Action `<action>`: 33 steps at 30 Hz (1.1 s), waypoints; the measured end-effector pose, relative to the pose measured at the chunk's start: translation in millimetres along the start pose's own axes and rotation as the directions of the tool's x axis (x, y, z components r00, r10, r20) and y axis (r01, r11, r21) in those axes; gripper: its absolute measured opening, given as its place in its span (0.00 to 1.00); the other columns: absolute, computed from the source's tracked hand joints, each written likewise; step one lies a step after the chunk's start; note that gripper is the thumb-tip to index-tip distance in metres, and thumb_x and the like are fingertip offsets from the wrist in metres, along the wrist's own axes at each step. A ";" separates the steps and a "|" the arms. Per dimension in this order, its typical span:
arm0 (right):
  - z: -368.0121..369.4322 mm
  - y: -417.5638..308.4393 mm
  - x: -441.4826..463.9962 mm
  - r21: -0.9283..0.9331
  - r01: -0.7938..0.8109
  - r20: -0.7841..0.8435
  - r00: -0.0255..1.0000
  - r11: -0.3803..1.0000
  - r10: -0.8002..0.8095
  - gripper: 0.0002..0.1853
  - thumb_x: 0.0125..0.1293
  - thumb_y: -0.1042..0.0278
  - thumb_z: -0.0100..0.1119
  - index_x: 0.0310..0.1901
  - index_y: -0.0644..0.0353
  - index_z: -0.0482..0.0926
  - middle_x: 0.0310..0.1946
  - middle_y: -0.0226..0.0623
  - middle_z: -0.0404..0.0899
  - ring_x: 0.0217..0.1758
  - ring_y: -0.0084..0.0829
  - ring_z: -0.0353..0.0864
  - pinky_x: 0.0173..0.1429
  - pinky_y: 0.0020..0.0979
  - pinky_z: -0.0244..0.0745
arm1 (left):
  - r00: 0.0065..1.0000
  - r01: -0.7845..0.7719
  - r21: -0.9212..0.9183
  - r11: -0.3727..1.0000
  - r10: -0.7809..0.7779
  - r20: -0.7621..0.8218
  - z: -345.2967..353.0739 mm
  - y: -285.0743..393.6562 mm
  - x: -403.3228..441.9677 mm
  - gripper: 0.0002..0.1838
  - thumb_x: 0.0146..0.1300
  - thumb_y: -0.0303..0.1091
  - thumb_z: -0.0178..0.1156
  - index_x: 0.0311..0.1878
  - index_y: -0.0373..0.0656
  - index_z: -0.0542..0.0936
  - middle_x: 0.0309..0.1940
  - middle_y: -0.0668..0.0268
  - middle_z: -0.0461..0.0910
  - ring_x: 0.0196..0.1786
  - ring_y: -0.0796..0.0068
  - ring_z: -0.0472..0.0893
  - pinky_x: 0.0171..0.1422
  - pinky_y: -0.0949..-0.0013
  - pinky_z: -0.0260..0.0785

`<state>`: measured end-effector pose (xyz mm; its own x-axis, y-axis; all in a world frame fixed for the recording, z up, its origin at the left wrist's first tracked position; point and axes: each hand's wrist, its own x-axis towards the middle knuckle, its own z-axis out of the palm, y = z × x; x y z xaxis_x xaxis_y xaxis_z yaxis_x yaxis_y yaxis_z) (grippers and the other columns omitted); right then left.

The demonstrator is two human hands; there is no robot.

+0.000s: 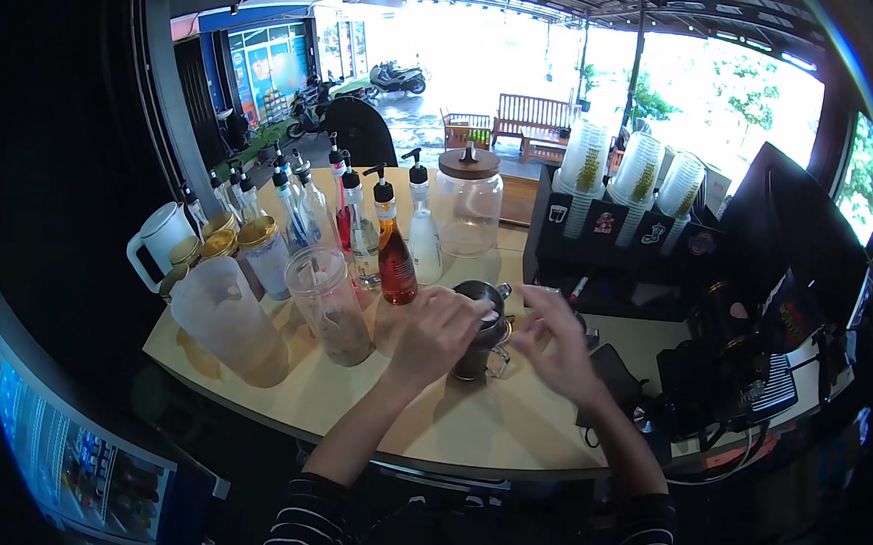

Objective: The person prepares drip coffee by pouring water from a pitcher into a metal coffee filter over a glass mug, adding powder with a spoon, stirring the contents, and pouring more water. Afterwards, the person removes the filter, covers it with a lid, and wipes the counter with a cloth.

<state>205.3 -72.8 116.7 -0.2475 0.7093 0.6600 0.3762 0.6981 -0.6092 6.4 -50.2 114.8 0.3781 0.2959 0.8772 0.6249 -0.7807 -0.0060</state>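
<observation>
A dark-filled glass mug (472, 357) stands on the wooden counter (449, 429), its handle on the right side. My left hand (439, 336) is at the mug's left upper edge, fingers bent and pressed together; something small and pale shows at the fingertips, too small to name. To the right of the mug my right hand (553, 344) hovers with thumb and fingers apart, holding nothing. Left of my left hand are a clear tall cup (332, 312) and a pump bottle of amber syrup (396, 261).
A frosted pitcher (225, 312), lidded jars (267, 255) and several pump bottles fill the left side. A glass jar (468, 211) stands behind. At the right are a black cup rack (613, 251), a dark pouch (612, 382) and a black machine (724, 382).
</observation>
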 end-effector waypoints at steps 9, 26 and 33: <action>24.8 7.3 8.5 -0.043 0.236 -0.037 0.971 0.971 -0.237 0.16 0.58 0.84 0.59 0.49 0.62 0.80 0.41 0.42 0.80 0.39 0.35 0.83 0.43 0.30 0.79 | 0.957 0.274 -0.293 0.916 -0.289 -0.008 7.1 -8.4 -28.2 0.25 0.48 0.34 0.72 0.49 0.38 0.75 0.39 0.62 0.78 0.45 0.66 0.78 0.55 0.61 0.68; 11.1 -2.3 18.6 -0.017 0.171 0.036 0.985 0.985 -0.170 0.05 0.64 0.79 0.57 0.41 0.65 0.79 0.39 0.42 0.82 0.39 0.35 0.84 0.43 0.30 0.78 | 0.788 0.611 -0.411 0.676 -0.565 0.243 25.7 -13.7 -18.1 0.40 0.34 0.42 0.79 0.53 0.37 0.74 0.45 0.57 0.80 0.50 0.61 0.81 0.58 0.61 0.70; 6.6 -7.7 19.4 0.024 0.195 0.128 0.972 0.981 -0.196 0.04 0.65 0.80 0.55 0.39 0.65 0.79 0.40 0.41 0.82 0.40 0.36 0.83 0.45 0.31 0.79 | 0.853 0.521 -0.455 0.722 -0.457 0.252 19.6 -25.2 -13.4 0.44 0.33 0.36 0.78 0.59 0.44 0.70 0.51 0.60 0.78 0.57 0.59 0.76 0.65 0.59 0.64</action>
<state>191.8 -63.8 131.2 -0.4285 0.5652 0.7050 0.2991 0.8250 -0.4795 -1.1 -23.7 93.8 0.2090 0.7475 0.6306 0.3375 -0.6603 0.6709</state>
